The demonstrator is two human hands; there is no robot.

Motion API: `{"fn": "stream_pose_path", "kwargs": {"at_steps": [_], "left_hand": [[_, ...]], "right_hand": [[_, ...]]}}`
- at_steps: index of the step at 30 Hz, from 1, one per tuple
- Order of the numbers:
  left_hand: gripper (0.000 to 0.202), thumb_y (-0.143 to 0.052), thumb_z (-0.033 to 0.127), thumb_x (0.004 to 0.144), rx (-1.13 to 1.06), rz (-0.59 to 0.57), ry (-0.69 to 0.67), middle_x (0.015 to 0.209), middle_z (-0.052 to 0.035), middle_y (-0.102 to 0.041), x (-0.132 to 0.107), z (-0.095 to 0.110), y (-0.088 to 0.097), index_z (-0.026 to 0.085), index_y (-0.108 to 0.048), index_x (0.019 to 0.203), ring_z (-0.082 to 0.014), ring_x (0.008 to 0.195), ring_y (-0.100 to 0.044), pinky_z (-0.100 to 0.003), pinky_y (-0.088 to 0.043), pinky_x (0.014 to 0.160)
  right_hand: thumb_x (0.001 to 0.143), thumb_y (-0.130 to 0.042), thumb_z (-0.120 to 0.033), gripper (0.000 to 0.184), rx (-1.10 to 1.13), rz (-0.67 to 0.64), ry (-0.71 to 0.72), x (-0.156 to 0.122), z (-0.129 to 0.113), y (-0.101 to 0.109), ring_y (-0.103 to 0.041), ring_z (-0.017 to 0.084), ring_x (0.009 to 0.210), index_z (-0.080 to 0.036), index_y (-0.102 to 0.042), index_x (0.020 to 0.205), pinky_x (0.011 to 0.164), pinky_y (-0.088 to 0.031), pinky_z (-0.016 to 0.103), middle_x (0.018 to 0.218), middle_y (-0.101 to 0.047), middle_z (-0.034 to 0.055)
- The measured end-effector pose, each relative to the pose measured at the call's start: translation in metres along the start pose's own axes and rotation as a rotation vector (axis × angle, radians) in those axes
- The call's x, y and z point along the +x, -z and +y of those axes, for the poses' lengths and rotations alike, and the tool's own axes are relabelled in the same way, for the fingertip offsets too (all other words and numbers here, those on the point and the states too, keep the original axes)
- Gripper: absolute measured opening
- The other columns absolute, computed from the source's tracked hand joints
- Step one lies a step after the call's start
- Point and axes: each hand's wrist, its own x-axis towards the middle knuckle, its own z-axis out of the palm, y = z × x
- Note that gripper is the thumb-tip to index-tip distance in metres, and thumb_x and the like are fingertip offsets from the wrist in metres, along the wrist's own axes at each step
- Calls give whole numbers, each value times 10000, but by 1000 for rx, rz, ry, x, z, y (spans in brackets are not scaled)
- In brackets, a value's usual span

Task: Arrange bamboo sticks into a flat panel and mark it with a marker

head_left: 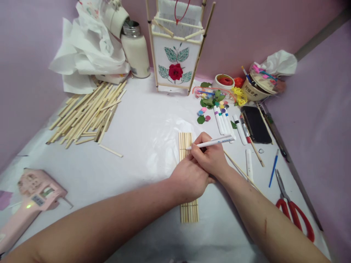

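A row of pale wooden sticks (189,215) lies side by side, lengthwise away from me, with thin dark lines across both ends. My left hand (190,179) is closed over the middle of the row; most of its fingers are hidden behind my other hand. Above it, my right hand (207,155) pinches a white pen (212,141). The pen's tip touches or hovers just over the sticks near the far line; which of these I cannot tell. The right wrist crosses close against the left fingers.
Loose sticks (87,113) are heaped at left, near a pink glue gun (35,193). A lantern with a red rose (175,58) stands behind, beside a cream bottle (135,51). At right lie markers (221,120), a phone (256,124) and red-handled scissors (293,210).
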Motion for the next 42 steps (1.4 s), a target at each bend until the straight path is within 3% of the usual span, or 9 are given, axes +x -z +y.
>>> {"fn": "stream_pose_path", "kwargs": {"at_steps": [7, 13, 18, 24, 35, 42], "left_hand": [[316, -463, 341, 953, 2, 0, -4, 959, -75, -721, 0, 0, -2, 148, -711, 986, -256, 1060, -589, -450, -335, 1048], [340, -491, 396, 940, 34, 33, -21, 1126, -84, -688, 0, -1, -2, 141, -686, 1054, -251, 1209, -517, -420, -265, 1122], [565, -433, 506, 942, 150, 9, -29, 1371, -158, -528, -1, 0, 1, 57, -559, 1261, -267, 1361, -374, -408, -171, 1175], [644, -260, 514, 984, 185, -130, 36, 1535, -134, -306, -2, 4, 8, 72, -364, 1441, -241, 1445, -215, -383, -141, 1192], [632, -322, 494, 975, 229, -189, 83, 1555, -131, -251, 1, 10, 14, 97, -308, 1466, -232, 1458, -170, -403, -178, 1186], [581, -418, 442, 954, 148, -145, 118, 1533, -132, -313, 1, 17, 20, 116, -361, 1431, -247, 1449, -206, -426, -203, 1181]], "right_hand": [[776, -548, -162, 148, 9, 3, 12, 0, 0, 1, -466, 105, 508, -216, -456, 673, 504, -378, 254, 563, -485, -56], [779, -549, -160, 141, 61, 106, -25, -2, 1, -1, -485, 113, 527, -218, -467, 680, 507, -394, 253, 568, -500, -53], [790, -515, -173, 124, 255, 314, -182, 6, 10, 0, -494, 111, 527, -219, -464, 686, 511, -417, 240, 571, -513, -50], [768, -550, -232, 175, 683, 468, -319, 22, 30, 3, -433, 87, 480, -216, -417, 655, 469, -358, 203, 513, -475, -70], [719, -553, -200, 165, 1004, 531, -316, 34, 39, 6, -406, 66, 455, -207, -414, 630, 448, -325, 178, 489, -469, -77], [732, -565, -265, 198, 923, 535, -300, 36, 46, 3, -436, 74, 467, -219, -392, 648, 446, -347, 183, 509, -464, -76]]}}
